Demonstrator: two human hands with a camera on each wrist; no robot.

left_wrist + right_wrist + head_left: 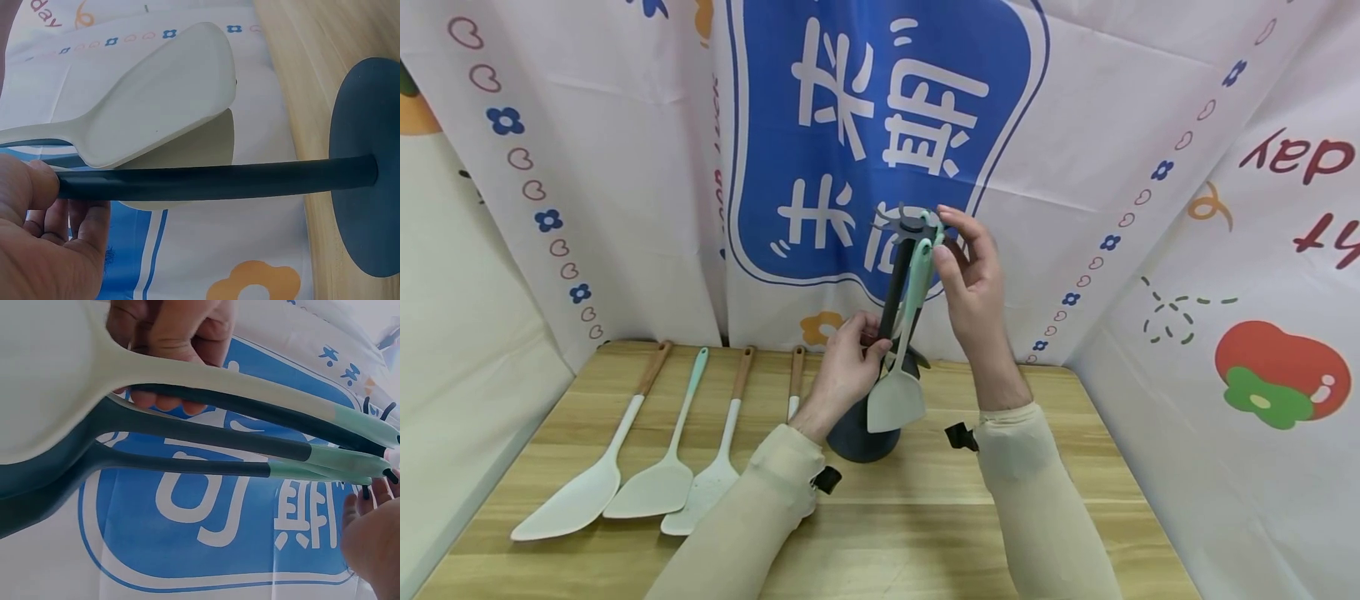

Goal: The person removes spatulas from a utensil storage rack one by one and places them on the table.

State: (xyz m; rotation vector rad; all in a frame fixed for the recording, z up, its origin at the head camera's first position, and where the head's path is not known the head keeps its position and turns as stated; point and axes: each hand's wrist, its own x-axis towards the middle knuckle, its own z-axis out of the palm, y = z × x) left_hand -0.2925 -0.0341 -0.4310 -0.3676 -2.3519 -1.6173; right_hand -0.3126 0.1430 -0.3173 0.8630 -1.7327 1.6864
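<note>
A dark utensil stand (pixel 863 446) with a round base and hooked top stands on the table. My left hand (pixel 850 358) grips its post (pixel 219 182), thumb on the near side and fingers behind. From the hooks hangs a cream spatula (pixel 897 402) with a mint-green handle. Beside it in the right wrist view hang other mint-ended utensils (pixel 219 440), dark along their shafts and partly overlapped. My right hand (pixel 976 279) is at the top of the stand, thumb and fingers pinching a mint handle end; the fingers' far side is hidden.
To the left on the wooden table (pixel 1000 533) lie a white wood-handled turner (pixel 572 500), a cream spatula (pixel 651 487) with a mint handle and a slotted turner (pixel 711 487). Another wooden handle (pixel 797 371) is partly behind my left arm. Printed cloth (pixel 1075 108) hangs close behind.
</note>
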